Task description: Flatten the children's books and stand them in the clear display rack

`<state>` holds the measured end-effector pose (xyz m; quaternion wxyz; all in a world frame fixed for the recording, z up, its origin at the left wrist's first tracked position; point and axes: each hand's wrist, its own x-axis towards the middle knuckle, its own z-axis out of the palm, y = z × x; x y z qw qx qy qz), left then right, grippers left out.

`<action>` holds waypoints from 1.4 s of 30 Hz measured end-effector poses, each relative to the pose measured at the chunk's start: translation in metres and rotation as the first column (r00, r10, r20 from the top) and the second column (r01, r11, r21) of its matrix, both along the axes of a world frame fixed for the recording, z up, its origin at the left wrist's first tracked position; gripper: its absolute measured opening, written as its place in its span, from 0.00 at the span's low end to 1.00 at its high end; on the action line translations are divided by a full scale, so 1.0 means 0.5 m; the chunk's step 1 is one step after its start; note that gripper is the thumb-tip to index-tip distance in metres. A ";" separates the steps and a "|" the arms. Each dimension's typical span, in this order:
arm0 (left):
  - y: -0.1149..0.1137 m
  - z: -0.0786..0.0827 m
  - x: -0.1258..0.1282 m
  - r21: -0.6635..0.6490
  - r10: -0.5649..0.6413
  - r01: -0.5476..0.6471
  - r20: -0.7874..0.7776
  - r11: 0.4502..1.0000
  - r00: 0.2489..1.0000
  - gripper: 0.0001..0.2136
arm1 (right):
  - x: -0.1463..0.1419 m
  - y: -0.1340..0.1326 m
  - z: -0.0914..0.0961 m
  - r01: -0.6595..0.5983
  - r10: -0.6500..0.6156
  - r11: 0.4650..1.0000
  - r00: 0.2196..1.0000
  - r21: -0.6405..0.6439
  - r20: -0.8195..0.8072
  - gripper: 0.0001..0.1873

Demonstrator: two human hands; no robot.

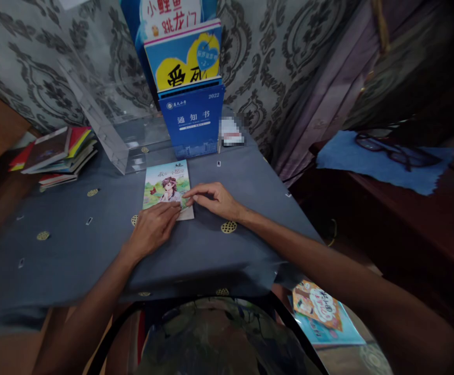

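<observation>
A small illustrated book with a cartoon girl on its cover lies flat on the grey-blue tablecloth. My left hand rests palm down on the book's near edge, fingers stretched flat. My right hand touches the book's lower right corner with its fingertips, fingers curved and apart. Neither hand lifts the book.
A clear acrylic stand holds upright blue books against the patterned wall. A stack of books lies at the left. A blue cloth with glasses sits on a dark sideboard at right. Another picture book lies below the table.
</observation>
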<state>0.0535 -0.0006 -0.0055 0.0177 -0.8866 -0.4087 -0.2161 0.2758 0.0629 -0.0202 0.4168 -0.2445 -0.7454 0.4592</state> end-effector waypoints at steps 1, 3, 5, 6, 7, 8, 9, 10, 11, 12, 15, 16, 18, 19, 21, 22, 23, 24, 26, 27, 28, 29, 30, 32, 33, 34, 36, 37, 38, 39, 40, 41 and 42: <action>0.000 0.000 0.000 0.006 0.000 0.000 -0.005 1.000 1.000 0.13 | 0.000 0.000 0.000 -0.002 0.002 1.000 1.000 0.003 0.001 0.14; 0.000 -0.001 -0.001 0.017 -0.002 0.002 -0.020 1.000 1.000 0.13 | 0.001 -0.002 0.001 -0.011 0.011 1.000 1.000 0.010 0.005 0.14; -0.001 -0.003 -0.001 0.033 -0.006 0.007 -0.039 0.999 0.999 0.13 | 0.001 -0.005 0.001 -0.017 0.017 1.000 1.000 0.023 0.017 0.14; -0.002 -0.004 -0.001 0.043 -0.008 0.010 -0.049 0.999 0.999 0.13 | 0.001 -0.007 0.002 -0.017 0.016 0.999 0.999 0.036 0.028 0.14; -0.003 -0.006 -0.001 0.054 -0.011 0.014 -0.059 0.998 0.998 0.13 | 0.001 -0.010 0.001 -0.015 0.012 0.998 0.999 0.053 0.044 0.15; -0.004 -0.007 -0.001 0.068 -0.014 0.019 -0.070 0.998 0.997 0.13 | 0.001 -0.014 0.001 -0.011 0.007 0.997 0.998 0.074 0.066 0.15; -0.005 -0.008 0.000 0.084 -0.017 0.024 -0.083 0.996 0.996 0.13 | 0.002 -0.019 0.001 -0.007 -0.002 0.995 0.996 0.099 0.093 0.15; -0.006 -0.009 0.001 0.099 -0.018 0.028 -0.095 0.995 0.995 0.13 | 0.004 -0.024 0.000 -0.004 -0.012 0.992 0.992 0.125 0.122 0.14; -0.007 -0.010 0.002 0.113 -0.020 0.032 -0.108 0.993 0.994 0.14 | 0.006 -0.029 0.000 -0.002 -0.022 0.988 0.988 0.152 0.151 0.14; -0.008 -0.011 0.002 0.124 -0.020 0.035 -0.119 0.992 0.993 0.13 | 0.009 -0.034 -0.001 0.000 -0.032 0.985 0.984 0.175 0.177 0.14; -0.009 -0.012 0.003 0.139 -0.017 0.036 -0.138 0.990 0.990 0.13 | 0.019 -0.050 -0.004 -0.007 -0.055 0.969 0.968 0.247 0.243 0.15; -0.009 -0.012 0.003 0.139 -0.016 0.035 -0.141 0.990 0.990 0.12 | 0.023 -0.054 -0.005 -0.017 -0.061 0.959 0.962 0.283 0.265 0.15; -0.009 -0.012 0.002 0.137 -0.013 0.033 -0.148 0.990 0.989 0.12 | 0.027 -0.062 -0.007 -0.050 -0.082 0.920 0.946 0.390 0.313 0.16; -0.009 -0.012 0.001 0.134 -0.011 0.032 -0.151 0.990 0.989 0.11 | 0.028 -0.066 -0.009 -0.072 -0.098 0.888 0.935 0.454 0.341 0.16; -0.009 -0.012 0.001 0.130 -0.009 0.028 -0.150 0.991 0.989 0.11 | 0.027 -0.076 -0.012 -0.122 -0.149 0.816 0.900 0.565 0.409 0.15; -0.009 -0.012 0.000 0.128 -0.008 0.027 -0.148 0.991 0.989 0.11 | 0.026 -0.081 -0.012 -0.144 -0.180 0.783 0.879 0.605 0.442 0.15; -0.009 -0.012 0.000 0.124 -0.007 0.025 -0.143 0.992 0.990 0.11 | 0.024 -0.085 -0.013 -0.162 -0.209 0.756 0.858 0.634 0.469 0.14; -0.010 -0.012 0.000 0.119 -0.005 0.021 -0.138 0.993 0.990 0.11 | 0.023 -0.090 -0.013 -0.173 -0.236 0.738 0.839 0.652 0.490 0.14; -0.013 -0.011 0.000 0.106 -0.005 0.019 -0.131 0.994 0.991 0.11 | 0.021 -0.096 -0.014 -0.180 -0.273 0.719 0.815 0.671 0.511 0.14; -0.015 -0.010 0.000 0.097 -0.005 0.018 -0.132 0.995 0.991 0.11 | 0.021 -0.098 -0.015 -0.176 -0.282 0.717 0.812 0.674 0.512 0.14; -0.019 -0.010 0.001 0.087 -0.008 0.020 -0.139 0.996 0.990 0.12 | 0.022 -0.098 -0.016 -0.166 -0.284 0.722 0.814 0.672 0.506 0.14; -0.023 -0.010 0.002 0.074 -0.009 0.021 -0.154 0.997 0.988 0.12 | 0.023 -0.098 -0.018 -0.151 -0.281 0.732 0.821 0.664 0.497 0.14; -0.028 -0.010 0.003 0.062 -0.009 0.020 -0.172 0.998 0.985 0.13 | 0.024 -0.097 -0.020 -0.137 -0.272 0.744 0.832 0.654 0.484 0.15; -0.039 -0.013 0.006 0.048 0.002 0.008 -0.209 0.999 0.978 0.15 | 0.028 -0.093 -0.024 -0.118 -0.247 0.764 0.855 0.634 0.457 0.16; -0.045 -0.016 0.008 0.047 0.010 0.000 -0.221 0.999 0.975 0.15 | 0.029 -0.092 -0.026 -0.114 -0.235 0.771 0.863 0.627 0.446 0.16; -0.050 -0.018 0.009 0.048 0.019 -0.008 -0.228 0.999 0.974 0.16 | 0.030 -0.090 -0.027 -0.113 -0.227 0.774 0.869 0.623 0.440 0.17; -0.061 -0.024 0.010 0.051 0.033 -0.022 -0.230 0.998 0.973 0.16 | 0.031 -0.089 -0.028 -0.115 -0.216 0.779 0.874 0.616 0.436 0.17; -0.066 -0.027 0.009 0.051 0.036 -0.025 -0.229 0.998 0.973 0.16 | 0.031 -0.089 -0.028 -0.116 -0.211 0.782 0.875 0.613 0.435 0.17; -0.072 -0.030 0.007 0.052 0.041 -0.030 -0.227 0.998 0.973 0.16 | 0.030 -0.089 -0.028 -0.117 -0.207 0.785 0.876 0.609 0.435 0.17; -0.077 -0.032 0.003 0.054 0.047 -0.036 -0.221 0.998 0.974 0.17 | 0.030 -0.090 -0.027 -0.119 -0.203 0.787 0.877 0.606 0.436 0.17; -0.082 -0.033 -0.003 0.058 0.054 -0.043 -0.212 0.997 0.976 0.17 | 0.029 -0.090 -0.027 -0.120 -0.200 0.789 0.877 0.603 0.436 0.17; -0.088 -0.034 -0.010 0.065 0.065 -0.053 -0.198 0.997 0.978 0.16 | 0.029 -0.090 -0.026 -0.120 -0.198 0.790 0.877 0.601 0.437 0.17; -0.093 -0.035 -0.020 0.075 0.078 -0.065 -0.182 0.995 0.980 0.16 | 0.029 -0.090 -0.026 -0.120 -0.199 0.791 0.877 0.600 0.438 0.17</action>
